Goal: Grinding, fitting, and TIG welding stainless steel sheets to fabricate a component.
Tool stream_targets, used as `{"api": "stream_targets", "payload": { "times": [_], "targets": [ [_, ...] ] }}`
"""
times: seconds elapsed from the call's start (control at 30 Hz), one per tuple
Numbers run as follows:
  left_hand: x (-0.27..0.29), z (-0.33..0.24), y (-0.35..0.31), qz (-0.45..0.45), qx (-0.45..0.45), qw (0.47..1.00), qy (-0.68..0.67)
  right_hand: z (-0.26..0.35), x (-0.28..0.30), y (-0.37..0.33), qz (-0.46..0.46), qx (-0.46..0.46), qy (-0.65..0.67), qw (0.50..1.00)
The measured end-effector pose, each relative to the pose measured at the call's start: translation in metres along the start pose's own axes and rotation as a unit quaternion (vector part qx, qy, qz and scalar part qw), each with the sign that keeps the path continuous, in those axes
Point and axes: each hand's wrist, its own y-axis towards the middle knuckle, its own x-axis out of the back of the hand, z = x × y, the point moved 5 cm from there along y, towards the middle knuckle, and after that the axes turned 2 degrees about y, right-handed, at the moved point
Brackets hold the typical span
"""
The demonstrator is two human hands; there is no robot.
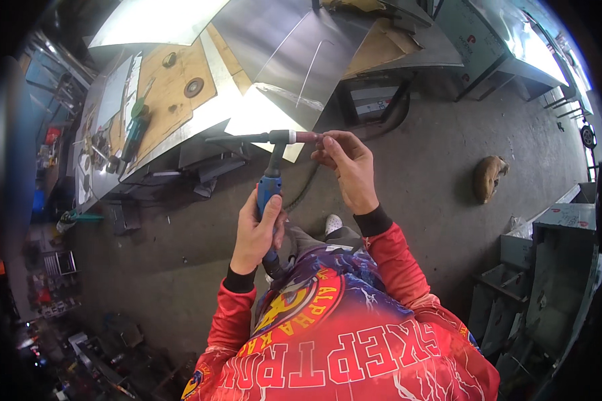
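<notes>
My left hand (255, 230) is wrapped round the blue handle of a TIG welding torch (269, 190), held upright in front of my body. The torch's black head lies crosswise, with its long dark back cap (237, 139) pointing left. On the right end of the head, past a white ring, sits a reddish-pink ceramic nozzle (306, 137). The thumb and fingers of my right hand (348, 167) pinch the nozzle's tip. Whether they also hold a thin electrode there is too small to tell. A dark cable hangs below the handle.
Ahead stands a workbench with metal sheets (308, 50), a wooden board (174, 100), a grinding disc (193, 87) and a green angle grinder (136, 130). A brown dog (489, 179) lies on the floor at right. Sheet-metal boxes (562, 260) stand at lower right, cluttered shelving (53, 267) at left.
</notes>
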Motion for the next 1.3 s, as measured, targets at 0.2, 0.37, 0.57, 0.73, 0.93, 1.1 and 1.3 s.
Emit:
{"api": "stream_targets", "payload": {
  "times": [0.2, 0.37, 0.57, 0.73, 0.93, 1.1, 1.3],
  "targets": [
    [0.001, 0.005, -0.002, 0.0, 0.002, 1.0, -0.004, -0.011, -0.001, 0.001, 0.012, -0.029, 0.021, 0.999],
    [0.017, -0.003, -0.001, -0.051, -0.041, 0.998, -0.012, 0.012, 0.005, 0.014, -0.041, 0.015, 0.049, 0.998],
    [0.075, -0.018, -0.005, -0.178, -0.068, 0.979, -0.068, 0.057, 0.069, 0.036, -0.107, 0.103, 0.067, 0.987],
    [0.098, -0.022, -0.007, -0.181, -0.082, 0.977, -0.074, 0.066, 0.07, 0.036, -0.108, 0.111, 0.059, 0.986],
    [0.092, -0.025, 0.002, -0.171, -0.087, 0.98, -0.055, 0.061, 0.064, 0.036, -0.114, 0.121, 0.086, 0.982],
    [0.084, -0.023, 0.003, -0.169, -0.071, 0.983, -0.026, 0.044, 0.082, 0.032, -0.143, 0.145, 0.039, 0.978],
    [0.07, -0.012, 0.002, -0.156, -0.033, 0.987, -0.017, -0.073, 0.125, -0.046, -0.062, -0.021, -0.29, 0.955]
  ]
}}
